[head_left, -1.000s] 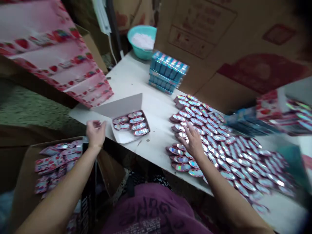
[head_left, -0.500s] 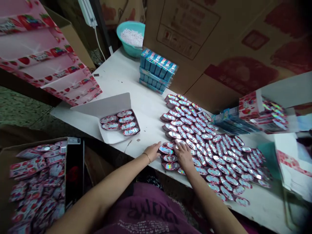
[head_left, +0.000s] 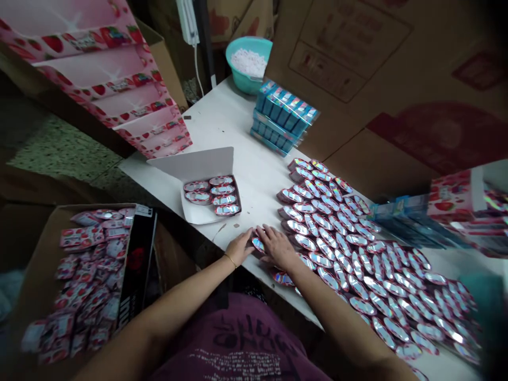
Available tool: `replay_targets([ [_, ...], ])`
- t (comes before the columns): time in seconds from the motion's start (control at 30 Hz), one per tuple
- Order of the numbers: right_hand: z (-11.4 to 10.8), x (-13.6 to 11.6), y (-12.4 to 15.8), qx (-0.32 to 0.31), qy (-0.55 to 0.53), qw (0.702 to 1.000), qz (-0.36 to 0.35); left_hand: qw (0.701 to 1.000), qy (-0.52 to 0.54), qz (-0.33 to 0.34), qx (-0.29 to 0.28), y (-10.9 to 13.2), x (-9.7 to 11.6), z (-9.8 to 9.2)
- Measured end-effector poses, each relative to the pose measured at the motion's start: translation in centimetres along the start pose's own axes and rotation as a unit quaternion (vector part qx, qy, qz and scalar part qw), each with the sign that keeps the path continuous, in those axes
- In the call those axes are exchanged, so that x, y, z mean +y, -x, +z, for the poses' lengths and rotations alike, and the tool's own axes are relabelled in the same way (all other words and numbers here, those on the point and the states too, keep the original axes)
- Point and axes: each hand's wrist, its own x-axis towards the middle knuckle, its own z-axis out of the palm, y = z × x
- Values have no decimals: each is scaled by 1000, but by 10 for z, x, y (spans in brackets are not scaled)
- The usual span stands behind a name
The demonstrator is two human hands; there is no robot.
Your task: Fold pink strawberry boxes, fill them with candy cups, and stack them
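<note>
My left hand point(head_left: 239, 247) and my right hand point(head_left: 277, 246) meet at the table's near edge, fingers wrapped round small red-and-silver packs point(head_left: 258, 244) between them. How many packs they hold is hidden by the fingers. Many like packs point(head_left: 326, 236) stand in rows to the right of my right hand. Left of the hands is an open white box point(head_left: 191, 212) with its lid raised; several packs stand in it in two columns, with a gap at the near left.
A carton point(head_left: 43, 254) of pink strawberry packs is at the lower left. Pink display boxes point(head_left: 107, 84) are stacked above it. Blue boxes point(head_left: 283, 117), a teal basin point(head_left: 246, 84) and a large carton point(head_left: 317, 127) stand at the back of the white table point(head_left: 222, 119).
My right hand has moved left from the rows, bringing packs against my left hand. The view has shifted, so the table's contents sit differently in the picture.
</note>
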Motion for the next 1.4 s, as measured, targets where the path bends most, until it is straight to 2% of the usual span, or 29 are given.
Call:
replay_targets([
  [0.07,-1,-1,-2,-18,1,1000,-10,999,8,-14,47,13,-2,-13],
  [0.13,-10,-6,-5,-7,-27,999,-35,989,11,-27,147,30,-11,-37],
  [0.23,-35,-30,-23,45,-115,985,-117,932,10,-88,351,54,-32,-86],
  [0.3,-53,-58,-50,78,-169,967,-176,895,29,-140,422,60,-48,-117],
  [0.37,-63,-87,-86,93,-199,951,-219,891,56,-163,420,56,-62,-141],
  [0.47,-63,-118,-137,89,-212,944,-235,906,94,-158,382,41,-80,-157],
  [0.53,-56,-123,-159,78,-210,948,-225,914,124,-153,356,34,-88,-159],
  [0.6,-50,-121,-169,66,-189,955,-219,923,147,-149,323,30,-92,-160],
  [0.67,-46,-118,-171,53,-157,963,-212,935,148,-135,293,29,-95,-161],
  [0.77,-44,-119,-172,24,-102,976,-190,947,116,-114,277,30,-95,-165],
  [0.9,-48,-130,-174,2,-35,989,-141,941,73,-135,303,32,-95,-166],
  [1.0,-54,-135,-175,3,-8,992,-127,938,39,-109,327,34,-92,-163],
  [1.07,-56,-137,-175,15,9,993,-115,946,10,-86,313,34,-88,-161],
  [1.2,-53,-139,-174,21,16,996,-88,949,-25,-101,297,33,-82,-160],
  [1.33,-55,-132,-166,36,-12,995,-97,948,51,-95,301,36,-81,-156],
  [1.4,-61,-126,-159,48,-17,994,-93,939,118,-122,300,39,-82,-155],
])
